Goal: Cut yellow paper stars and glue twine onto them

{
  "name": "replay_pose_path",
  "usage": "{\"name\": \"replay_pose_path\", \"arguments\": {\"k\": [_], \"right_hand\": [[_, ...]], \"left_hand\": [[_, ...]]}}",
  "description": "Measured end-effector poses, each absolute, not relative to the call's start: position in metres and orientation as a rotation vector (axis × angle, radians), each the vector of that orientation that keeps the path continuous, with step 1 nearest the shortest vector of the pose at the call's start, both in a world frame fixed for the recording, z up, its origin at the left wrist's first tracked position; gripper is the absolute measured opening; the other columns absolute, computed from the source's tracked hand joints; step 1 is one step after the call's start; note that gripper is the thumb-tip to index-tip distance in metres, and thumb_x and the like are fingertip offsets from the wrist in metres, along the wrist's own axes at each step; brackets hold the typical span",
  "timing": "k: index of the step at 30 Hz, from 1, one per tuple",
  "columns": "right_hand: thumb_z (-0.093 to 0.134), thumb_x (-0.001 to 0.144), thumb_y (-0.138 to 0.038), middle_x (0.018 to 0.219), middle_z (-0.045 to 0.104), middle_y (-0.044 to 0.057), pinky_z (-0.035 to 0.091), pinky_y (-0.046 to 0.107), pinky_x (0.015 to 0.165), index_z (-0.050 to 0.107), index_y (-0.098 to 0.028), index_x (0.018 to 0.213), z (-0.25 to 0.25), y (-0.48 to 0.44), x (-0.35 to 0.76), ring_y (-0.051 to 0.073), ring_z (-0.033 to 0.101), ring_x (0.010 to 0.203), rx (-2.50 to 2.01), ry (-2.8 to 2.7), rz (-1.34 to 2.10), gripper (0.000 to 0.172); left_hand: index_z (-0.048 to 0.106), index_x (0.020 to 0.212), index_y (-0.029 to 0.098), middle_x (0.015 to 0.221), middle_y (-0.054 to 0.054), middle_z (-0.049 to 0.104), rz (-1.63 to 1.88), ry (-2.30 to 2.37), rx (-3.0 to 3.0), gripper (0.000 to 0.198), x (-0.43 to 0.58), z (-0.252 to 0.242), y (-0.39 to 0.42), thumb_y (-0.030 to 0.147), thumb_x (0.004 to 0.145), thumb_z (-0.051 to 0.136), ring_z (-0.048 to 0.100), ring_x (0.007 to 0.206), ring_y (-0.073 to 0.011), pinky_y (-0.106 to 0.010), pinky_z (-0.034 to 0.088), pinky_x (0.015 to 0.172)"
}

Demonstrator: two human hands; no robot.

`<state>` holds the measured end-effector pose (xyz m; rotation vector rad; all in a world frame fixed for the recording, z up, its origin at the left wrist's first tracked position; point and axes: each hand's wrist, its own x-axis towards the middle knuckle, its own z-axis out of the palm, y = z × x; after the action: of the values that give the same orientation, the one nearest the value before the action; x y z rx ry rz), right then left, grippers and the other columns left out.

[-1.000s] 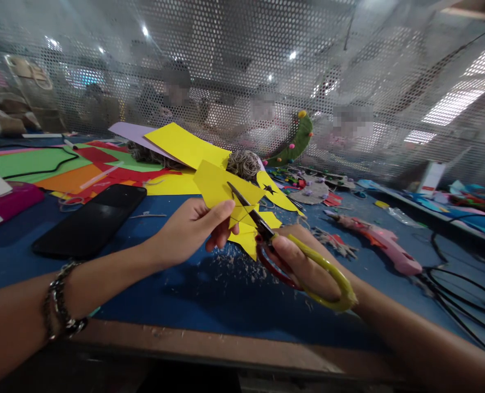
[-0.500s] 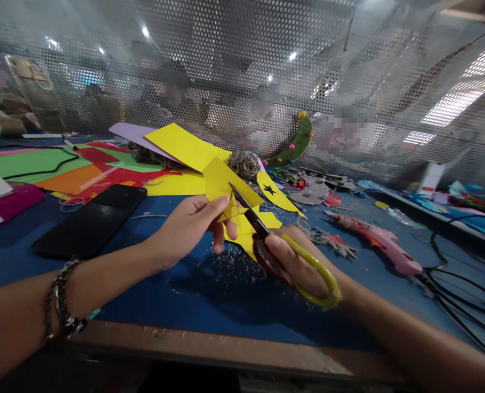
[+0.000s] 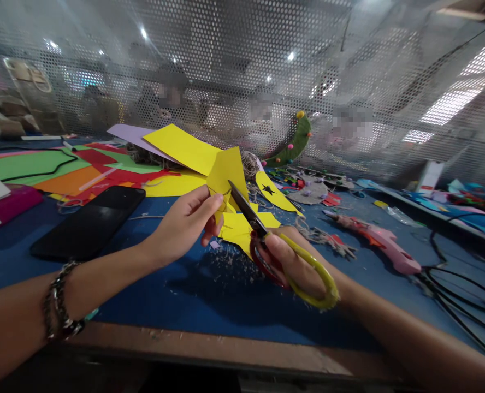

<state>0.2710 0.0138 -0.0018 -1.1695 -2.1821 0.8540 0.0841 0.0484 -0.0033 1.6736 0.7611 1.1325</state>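
Note:
My left hand point(image 3: 187, 224) pinches a piece of yellow paper point(image 3: 225, 173) and holds it up above the blue table. My right hand point(image 3: 294, 262) grips scissors point(image 3: 267, 240) with a yellow and a red loop. Their dark blades point up and left into the yellow paper. More yellow paper scraps point(image 3: 242, 226) lie on the table just under the blades. Small clippings point(image 3: 234, 262) are scattered below the hands.
A black phone point(image 3: 89, 221) lies left of my left hand. Coloured paper sheets point(image 3: 74, 172) cover the far left. A pink glue gun point(image 3: 379, 243) and black cables point(image 3: 459, 289) lie at right. A perforated screen point(image 3: 242, 82) closes the far side, with people behind it.
My left hand has turned the yellow paper so that it stands more upright. The scissors have shifted slightly left and up, blades still in the paper.

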Motion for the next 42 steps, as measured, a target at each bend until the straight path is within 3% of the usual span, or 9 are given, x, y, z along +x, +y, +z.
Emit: {"name": "replay_pose_path", "arguments": {"k": [11,20,29,42], "right_hand": [[0.022,0.078,-0.065,0.039,0.043,-0.003,0.034,0.021,0.039,0.037,-0.018,0.059,-0.003,0.012,0.271,0.009,0.043,0.037,-1.131,-2.15,0.974,0.053],[0.022,0.077,-0.065,0.064,0.054,0.004,0.039,0.022,0.05,0.045,-0.014,0.07,0.003,0.007,0.27,0.011,0.049,0.054,-1.0,-2.226,0.85,0.056],[0.023,0.076,-0.066,0.045,0.037,-0.004,0.023,0.019,0.037,0.039,-0.016,0.059,0.008,0.011,0.27,0.006,0.033,0.04,-1.117,-2.267,0.633,0.055],[0.024,0.081,-0.058,0.044,0.035,-0.003,0.023,0.02,0.041,0.034,-0.017,0.052,0.008,0.013,0.269,0.007,0.031,0.043,-1.087,-2.281,0.454,0.052]], "left_hand": [[0.037,0.065,0.018,0.044,0.008,0.046,1.084,0.763,1.761,0.024,0.083,-0.002,0.049,0.024,0.088,0.033,0.04,0.032,-0.0019,-0.01,0.033,0.033],[0.04,0.07,0.018,0.043,0.009,0.048,0.966,0.647,1.702,0.018,0.086,-0.001,0.042,0.024,0.087,0.033,0.04,0.03,-0.0024,-0.01,0.033,0.031],[0.04,0.071,0.018,0.043,0.009,0.046,0.945,0.594,1.683,0.019,0.083,-0.001,0.042,0.027,0.086,0.035,0.039,0.032,-0.0025,-0.009,0.032,0.031],[0.043,0.064,0.017,0.046,0.007,0.047,1.08,0.691,1.667,0.021,0.084,-0.002,0.043,0.024,0.083,0.039,0.042,0.035,-0.0034,-0.012,0.035,0.035]]}}
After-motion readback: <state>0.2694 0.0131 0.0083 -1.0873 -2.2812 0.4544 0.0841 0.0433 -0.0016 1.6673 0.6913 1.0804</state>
